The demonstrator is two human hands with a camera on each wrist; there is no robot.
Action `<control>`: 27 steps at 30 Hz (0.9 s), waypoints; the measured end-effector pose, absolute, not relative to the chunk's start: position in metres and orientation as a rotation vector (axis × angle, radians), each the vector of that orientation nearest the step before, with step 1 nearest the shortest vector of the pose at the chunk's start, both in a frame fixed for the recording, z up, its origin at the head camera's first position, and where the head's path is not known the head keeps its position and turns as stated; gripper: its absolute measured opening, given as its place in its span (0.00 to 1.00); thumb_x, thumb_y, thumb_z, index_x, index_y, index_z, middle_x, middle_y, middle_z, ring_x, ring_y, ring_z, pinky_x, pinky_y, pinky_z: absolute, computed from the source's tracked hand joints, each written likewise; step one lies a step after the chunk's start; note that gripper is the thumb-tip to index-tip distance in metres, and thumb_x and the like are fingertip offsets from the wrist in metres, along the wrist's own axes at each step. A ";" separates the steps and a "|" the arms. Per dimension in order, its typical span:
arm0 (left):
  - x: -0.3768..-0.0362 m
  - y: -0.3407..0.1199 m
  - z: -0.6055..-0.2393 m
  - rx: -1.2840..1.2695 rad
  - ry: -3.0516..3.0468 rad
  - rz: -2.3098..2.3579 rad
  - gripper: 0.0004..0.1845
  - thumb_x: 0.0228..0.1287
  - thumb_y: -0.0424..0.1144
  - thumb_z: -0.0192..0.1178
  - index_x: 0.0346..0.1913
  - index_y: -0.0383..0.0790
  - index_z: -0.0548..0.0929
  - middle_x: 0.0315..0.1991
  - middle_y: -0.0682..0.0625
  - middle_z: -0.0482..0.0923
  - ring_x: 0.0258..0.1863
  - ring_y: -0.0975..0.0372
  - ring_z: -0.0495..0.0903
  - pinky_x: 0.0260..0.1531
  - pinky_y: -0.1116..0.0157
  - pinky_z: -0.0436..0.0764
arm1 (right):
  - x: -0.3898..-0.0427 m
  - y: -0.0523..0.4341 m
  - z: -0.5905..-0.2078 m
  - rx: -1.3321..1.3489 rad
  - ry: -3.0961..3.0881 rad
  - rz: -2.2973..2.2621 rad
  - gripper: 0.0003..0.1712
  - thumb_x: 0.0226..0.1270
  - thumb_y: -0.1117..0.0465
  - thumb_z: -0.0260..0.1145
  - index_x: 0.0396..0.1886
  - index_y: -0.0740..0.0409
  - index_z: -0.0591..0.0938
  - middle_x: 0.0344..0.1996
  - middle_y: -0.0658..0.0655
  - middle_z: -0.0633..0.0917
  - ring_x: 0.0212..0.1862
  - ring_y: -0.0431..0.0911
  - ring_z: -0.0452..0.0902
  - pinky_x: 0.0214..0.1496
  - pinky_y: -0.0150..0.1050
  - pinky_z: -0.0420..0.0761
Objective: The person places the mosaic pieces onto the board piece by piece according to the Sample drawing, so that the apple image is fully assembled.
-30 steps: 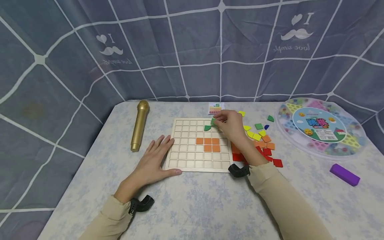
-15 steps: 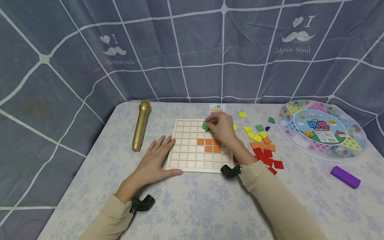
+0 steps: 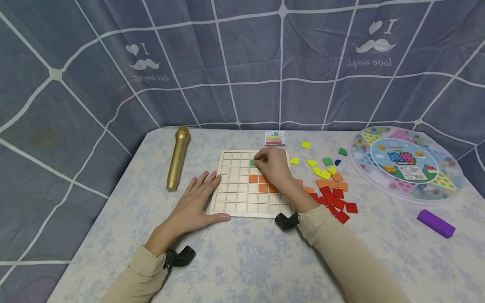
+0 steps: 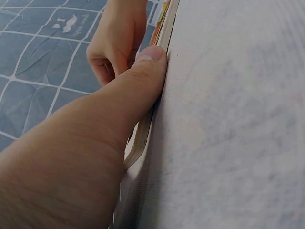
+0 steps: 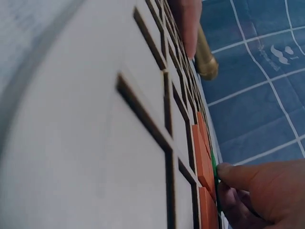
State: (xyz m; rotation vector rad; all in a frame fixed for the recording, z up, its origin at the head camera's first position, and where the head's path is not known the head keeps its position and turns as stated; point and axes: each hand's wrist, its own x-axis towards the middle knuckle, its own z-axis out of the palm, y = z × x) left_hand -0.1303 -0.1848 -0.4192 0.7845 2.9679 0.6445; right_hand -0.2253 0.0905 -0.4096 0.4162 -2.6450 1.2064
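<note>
1. I am observing the right hand (image 3: pixel 273 167) pinching a green tile (image 3: pixel 252 162) with curled fingertips and pressing it down onto the wooden grid board (image 3: pixel 231 198), in the second row from the board's far edge, just above the orange tiles (image 3: pixel 262 183).
2. Compared with a second ago, that hand has travelled leftward across the board's far rows, carrying the tile from near the far right corner. I am judging that the piece is now being seated rather than carried.
3. The left hand (image 3: pixel 197 202) is lying flat with straight fingers, thumb pressed along the board's near left edge; it has not shifted.
4. Loose yellow, green, orange and red tiles (image 3: pixel 333 195) are lying on the counter (image 3: pixel 242 261) to the board's right.
5. A pattern card (image 3: pixel 274 137) is sitting beyond the board's far edge.
6. Readable writing: the backdrop (image 3: pixel 242 63) is showing "I love simple" with a moustache, mirrored. The round game box (image 3: pixel 407 162) label is bearing characters I cannot read.
7. A gold microphone (image 3: pixel 177 158) and a purple block (image 3: pixel 435 223) are lying apart.
</note>
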 end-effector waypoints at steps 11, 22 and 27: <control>-0.131 -0.184 -0.421 0.790 2.977 0.645 0.62 0.55 0.69 0.72 0.85 0.40 0.56 0.86 0.43 0.52 0.86 0.46 0.46 0.84 0.42 0.44 | -0.218 0.123 -0.394 0.356 -2.664 1.147 0.07 0.71 0.69 0.71 0.44 0.68 0.91 0.36 0.64 0.91 0.40 0.56 0.87 0.47 0.51 0.87; -0.131 -0.184 -0.422 0.801 2.973 0.653 0.62 0.55 0.69 0.72 0.85 0.40 0.57 0.86 0.43 0.52 0.86 0.46 0.46 0.84 0.42 0.44 | -0.208 0.201 -0.377 0.033 -2.860 1.026 0.18 0.74 0.64 0.67 0.58 0.69 0.86 0.51 0.71 0.89 0.55 0.64 0.85 0.58 0.59 0.84; -0.130 -0.184 -0.421 0.800 2.977 0.654 0.62 0.55 0.68 0.73 0.85 0.40 0.57 0.85 0.43 0.52 0.86 0.46 0.47 0.84 0.42 0.44 | -0.200 0.222 -0.379 -0.024 -2.879 0.821 0.20 0.70 0.66 0.64 0.56 0.74 0.85 0.51 0.75 0.87 0.54 0.69 0.81 0.55 0.61 0.83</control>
